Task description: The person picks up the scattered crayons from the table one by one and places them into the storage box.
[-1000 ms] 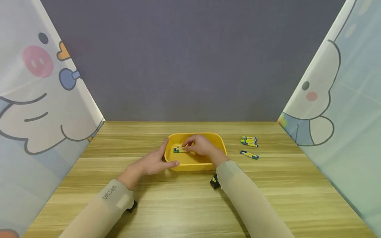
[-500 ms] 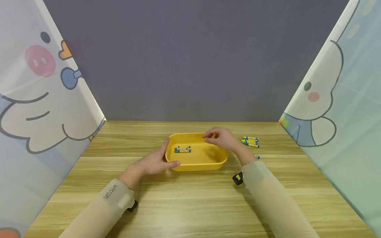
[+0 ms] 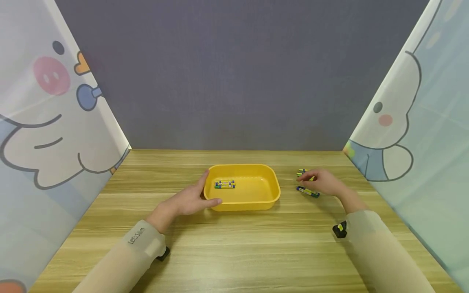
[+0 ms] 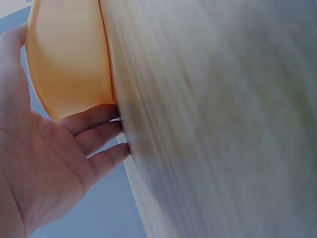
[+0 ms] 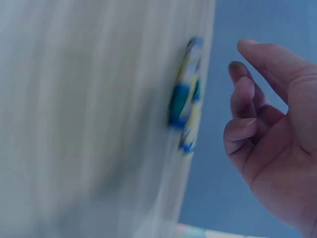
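hands: left hand (image 3: 188, 200), fingers relaxed, touching yellow tray (image 3: 243, 206) at its nine o'clock; right hand (image 3: 324, 183), empty, near loose crayons (image 3: 308, 192) toward three o'clock. seemingly done: crayon row (image 3: 225, 184) inside, nine o'clock end. seemingly outstanding: loose crayons, partly hidden.

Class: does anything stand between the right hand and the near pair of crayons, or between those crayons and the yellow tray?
Nothing visible stands between the right hand and the near crayons. Toward the yellow tray, bare tabletop shows, then the tray's raised right wall; crayons would likely need lifting over it.
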Demonstrator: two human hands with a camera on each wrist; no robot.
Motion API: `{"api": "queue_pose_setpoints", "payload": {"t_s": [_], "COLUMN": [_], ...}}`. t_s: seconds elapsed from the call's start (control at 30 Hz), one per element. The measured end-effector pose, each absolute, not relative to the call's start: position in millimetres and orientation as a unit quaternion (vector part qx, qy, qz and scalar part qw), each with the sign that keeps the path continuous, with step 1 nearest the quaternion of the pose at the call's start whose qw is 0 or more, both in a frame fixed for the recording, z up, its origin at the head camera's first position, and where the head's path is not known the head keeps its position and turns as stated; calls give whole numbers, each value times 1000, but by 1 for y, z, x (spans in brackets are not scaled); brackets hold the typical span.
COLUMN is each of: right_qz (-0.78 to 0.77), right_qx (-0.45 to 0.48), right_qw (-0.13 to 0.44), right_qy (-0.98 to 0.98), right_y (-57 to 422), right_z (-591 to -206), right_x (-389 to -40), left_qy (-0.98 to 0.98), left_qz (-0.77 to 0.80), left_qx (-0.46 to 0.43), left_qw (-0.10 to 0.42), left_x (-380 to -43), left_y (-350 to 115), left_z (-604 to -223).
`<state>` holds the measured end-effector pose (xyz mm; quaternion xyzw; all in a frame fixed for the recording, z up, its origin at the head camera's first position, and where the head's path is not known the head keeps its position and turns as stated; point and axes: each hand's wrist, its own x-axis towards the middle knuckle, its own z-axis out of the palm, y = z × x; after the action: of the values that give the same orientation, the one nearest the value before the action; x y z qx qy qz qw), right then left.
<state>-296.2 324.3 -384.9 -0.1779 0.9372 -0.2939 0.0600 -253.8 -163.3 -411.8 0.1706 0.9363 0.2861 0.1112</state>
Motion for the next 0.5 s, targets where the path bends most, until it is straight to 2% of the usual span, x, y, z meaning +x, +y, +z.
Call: {"api": "queue_pose_setpoints", "payload": {"t_s": [0.17,0.5], "right_qz": [-280,-273], "right_qx": [-177,-179], "right_qw": [78,70], "right_qy": [940,943], "right_y": [351,374], "right_z": [-395,-405], "right_x": [-293,-293], "left_qy": [936,936], "left_qz": [288,290], "left_qx": [166,165], "left_qw": [118,115], "left_x": [-253,-253], "left_y": [-164,-163], "left_z": [-412,-410]}}
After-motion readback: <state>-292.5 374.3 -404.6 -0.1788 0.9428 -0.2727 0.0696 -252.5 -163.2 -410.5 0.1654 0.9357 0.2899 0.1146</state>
